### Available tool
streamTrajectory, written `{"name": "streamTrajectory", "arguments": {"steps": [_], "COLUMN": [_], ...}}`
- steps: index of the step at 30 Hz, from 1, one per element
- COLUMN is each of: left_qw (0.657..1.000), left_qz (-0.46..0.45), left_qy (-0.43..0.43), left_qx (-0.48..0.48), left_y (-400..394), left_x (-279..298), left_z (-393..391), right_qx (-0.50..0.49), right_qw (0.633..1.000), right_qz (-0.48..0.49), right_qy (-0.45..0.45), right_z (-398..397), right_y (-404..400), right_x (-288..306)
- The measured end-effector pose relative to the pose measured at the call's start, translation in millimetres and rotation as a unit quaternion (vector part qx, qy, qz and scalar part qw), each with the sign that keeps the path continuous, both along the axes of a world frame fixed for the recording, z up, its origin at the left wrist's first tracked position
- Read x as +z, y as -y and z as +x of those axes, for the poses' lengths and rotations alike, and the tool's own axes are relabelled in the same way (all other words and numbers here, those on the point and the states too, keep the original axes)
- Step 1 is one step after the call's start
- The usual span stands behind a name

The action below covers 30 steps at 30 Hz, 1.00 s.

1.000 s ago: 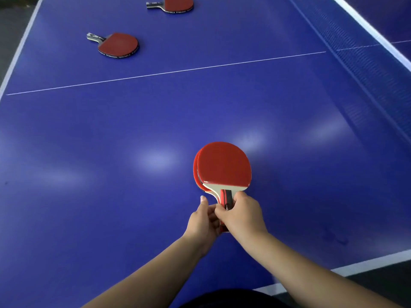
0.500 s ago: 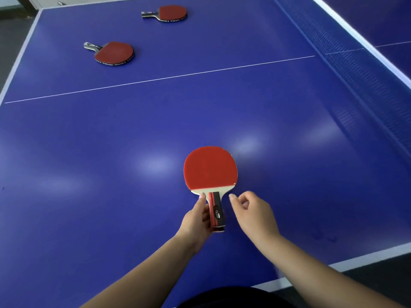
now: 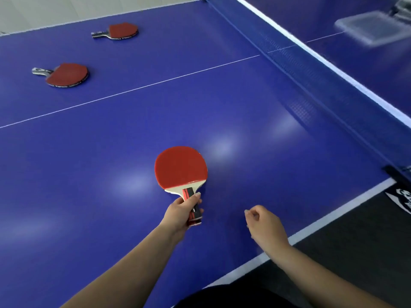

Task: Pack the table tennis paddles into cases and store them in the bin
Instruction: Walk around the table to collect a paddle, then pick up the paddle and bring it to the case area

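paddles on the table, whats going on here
A person stands at a blue table tennis table. Their left hand grips the handle of a red paddle, held just above the table. The right hand is beside it, fingers loosely curled and holding nothing. Two more red paddles lie flat at the far left. A blurred clear bin sits beyond the net. No cases show.
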<state>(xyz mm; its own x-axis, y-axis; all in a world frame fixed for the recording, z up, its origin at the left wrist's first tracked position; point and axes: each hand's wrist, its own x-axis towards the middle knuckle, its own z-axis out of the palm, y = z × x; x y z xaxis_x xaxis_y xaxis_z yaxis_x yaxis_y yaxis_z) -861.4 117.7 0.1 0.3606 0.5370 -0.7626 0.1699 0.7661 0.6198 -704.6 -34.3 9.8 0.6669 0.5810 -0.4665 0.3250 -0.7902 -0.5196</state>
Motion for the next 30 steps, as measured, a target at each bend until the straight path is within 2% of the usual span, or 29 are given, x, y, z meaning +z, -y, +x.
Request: {"name": "streamTrajectory", "arguments": {"steps": [11,14,23,30], "left_qw": [0.983,0.962,0.883,0.835], "left_qz": [0.067,0.08,0.086,0.097], "left_qy": [-0.018,0.0,0.038,0.038], "left_qx": [-0.173,-0.26,-0.459,-0.541], "left_y": [16.4,49.9,181.4,294.0], "left_x": [9.8,28.2,70.3,72.5], "left_z": [-29.0,-21.0,35.9,93.5], "right_qx": [-0.198,-0.246,-0.279,-0.285], "right_qw": [0.98,0.969,0.958,0.953], "right_qz": [0.002,-0.009,-0.067,-0.103], "right_qy": [-0.003,-0.009,0.011,0.032], "right_z": [-71.1,-86.9,-89.0,-58.3], "right_y": [96.9,136.3,257.7,365.8], "right_x": [-0.2,2.7,-17.8,-25.0]}}
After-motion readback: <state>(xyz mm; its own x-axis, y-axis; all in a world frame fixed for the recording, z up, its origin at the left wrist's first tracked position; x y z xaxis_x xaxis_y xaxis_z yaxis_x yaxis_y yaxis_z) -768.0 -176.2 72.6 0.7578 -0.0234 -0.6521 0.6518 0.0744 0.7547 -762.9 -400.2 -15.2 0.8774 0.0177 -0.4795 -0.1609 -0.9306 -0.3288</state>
